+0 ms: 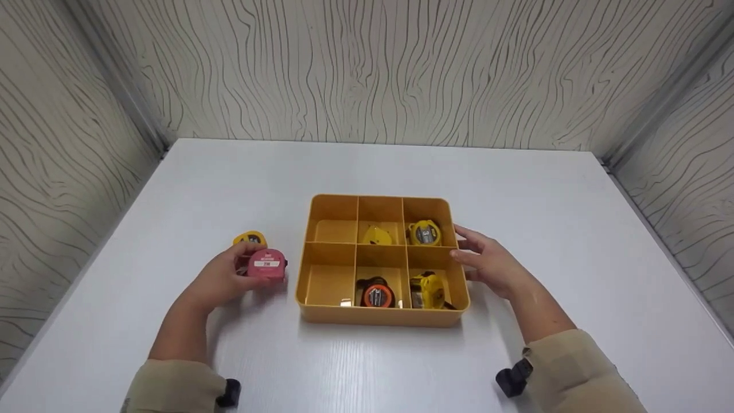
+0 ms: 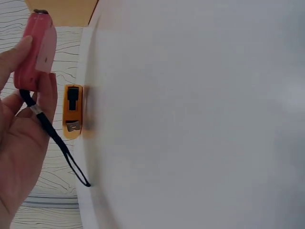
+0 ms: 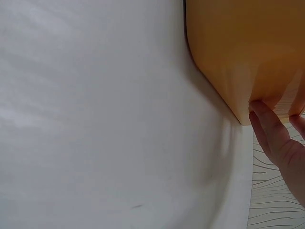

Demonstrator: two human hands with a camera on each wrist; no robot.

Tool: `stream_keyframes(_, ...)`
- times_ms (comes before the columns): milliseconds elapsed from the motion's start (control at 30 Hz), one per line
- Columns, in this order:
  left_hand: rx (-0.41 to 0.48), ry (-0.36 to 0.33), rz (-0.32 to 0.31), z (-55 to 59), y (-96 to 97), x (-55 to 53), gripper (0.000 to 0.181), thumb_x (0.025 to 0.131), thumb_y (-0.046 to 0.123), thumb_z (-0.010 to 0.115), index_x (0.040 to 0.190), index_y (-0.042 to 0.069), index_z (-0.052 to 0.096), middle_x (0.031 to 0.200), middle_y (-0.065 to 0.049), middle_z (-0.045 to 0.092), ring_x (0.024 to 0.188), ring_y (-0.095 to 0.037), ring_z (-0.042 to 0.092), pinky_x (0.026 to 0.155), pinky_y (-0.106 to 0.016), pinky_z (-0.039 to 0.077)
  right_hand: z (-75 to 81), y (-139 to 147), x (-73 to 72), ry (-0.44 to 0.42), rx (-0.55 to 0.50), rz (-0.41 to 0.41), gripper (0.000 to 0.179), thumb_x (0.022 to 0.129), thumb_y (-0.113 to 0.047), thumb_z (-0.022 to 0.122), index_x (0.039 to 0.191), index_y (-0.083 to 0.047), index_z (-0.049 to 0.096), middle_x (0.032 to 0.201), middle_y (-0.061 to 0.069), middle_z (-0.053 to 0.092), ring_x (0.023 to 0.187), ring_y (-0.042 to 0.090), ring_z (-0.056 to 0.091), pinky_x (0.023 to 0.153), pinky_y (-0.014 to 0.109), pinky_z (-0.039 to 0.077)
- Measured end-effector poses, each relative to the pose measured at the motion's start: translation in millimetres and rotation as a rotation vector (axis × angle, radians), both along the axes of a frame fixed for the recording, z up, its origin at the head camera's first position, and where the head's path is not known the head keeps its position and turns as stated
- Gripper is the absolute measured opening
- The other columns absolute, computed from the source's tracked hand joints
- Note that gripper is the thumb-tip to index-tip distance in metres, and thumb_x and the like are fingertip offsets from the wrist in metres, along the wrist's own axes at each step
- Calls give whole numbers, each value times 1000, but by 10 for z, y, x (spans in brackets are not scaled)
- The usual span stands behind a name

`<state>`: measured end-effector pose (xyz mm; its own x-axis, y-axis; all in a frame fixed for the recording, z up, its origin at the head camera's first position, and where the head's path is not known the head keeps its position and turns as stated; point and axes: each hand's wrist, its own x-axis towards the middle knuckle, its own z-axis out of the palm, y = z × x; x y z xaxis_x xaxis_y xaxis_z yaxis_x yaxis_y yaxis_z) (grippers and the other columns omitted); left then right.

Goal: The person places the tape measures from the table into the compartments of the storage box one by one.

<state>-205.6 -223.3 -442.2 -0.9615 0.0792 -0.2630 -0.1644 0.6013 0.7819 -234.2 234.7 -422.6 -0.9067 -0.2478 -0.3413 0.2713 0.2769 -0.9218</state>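
A pink tape measure [image 1: 267, 263] with a pale label is in my left hand [image 1: 221, 276], pinched between thumb and fingers. Its black wrist strap [image 2: 62, 145] dangles below in the left wrist view. Just behind that hand, a yellow-orange tape measure [image 1: 250, 237] stands on the table. My right hand [image 1: 498, 265] is at the right side of a yellow divided box [image 1: 378, 316]. Its fairly straight fingers [image 3: 267, 117] touch the outer wall, and the thumb rests at the rim.
Inside the box, a yellow tape measure [image 1: 377, 235] sits back middle and another yellow tape measure [image 1: 425, 233] back right. An orange-and-black tape measure [image 1: 378, 295] lies front middle, a yellow-and-black tape measure [image 1: 429, 291] front right. Wood-patterned panels [image 1: 367, 69] border the white table [image 1: 355, 367].
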Motion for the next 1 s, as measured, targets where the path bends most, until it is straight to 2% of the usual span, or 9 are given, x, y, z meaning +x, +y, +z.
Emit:
stream_keyframes(233, 61, 58, -37, 92, -3, -31, 63, 71, 28, 78, 125, 17, 47, 121, -7, 51, 110, -25, 45, 89, -39, 46, 7, -4, 9, 7, 5, 11, 69, 89, -19, 60, 146, -22, 22, 143, 18, 28, 126, 36, 39, 92, 46, 44)
stream_keyframes(433, 91, 30, -15, 207, 23, -81, 69, 67, 37, 79, 125, 22, 45, 121, -3, 50, 112, -24, 44, 89, -37, 47, 14, -8, 10, 7, 22, 9, 70, 88, -21, 61, 146, -23, 22, 144, 17, 28, 126, 36, 38, 92, 46, 43)
stream_keyframes(600, 105, 34, -14, 308, 25, -134, 73, 64, 42, 79, 126, 22, 45, 122, -4, 50, 112, -24, 45, 87, -36, 49, 19, -5, 6, 4, 35, 3, 70, 88, -21, 61, 146, -23, 22, 144, 16, 28, 127, 35, 38, 92, 46, 44)
stream_keyframes(800, 104, 37, -14, 426, 37, -218, 76, 63, 46, 79, 126, 23, 45, 123, -3, 50, 112, -24, 46, 87, -37, 49, 20, -5, 6, -1, 33, -2, 69, 88, -20, 61, 146, -24, 23, 143, 15, 29, 126, 34, 39, 90, 44, 45)
stream_keyframes(1000, 109, 25, -14, 598, 131, -316, 75, 64, 43, 79, 127, 25, 43, 125, -2, 48, 116, -24, 44, 89, -39, 47, 2, -1, 5, 2, 19, 5, 71, 88, -21, 61, 146, -22, 22, 143, 17, 28, 126, 35, 39, 91, 44, 44)
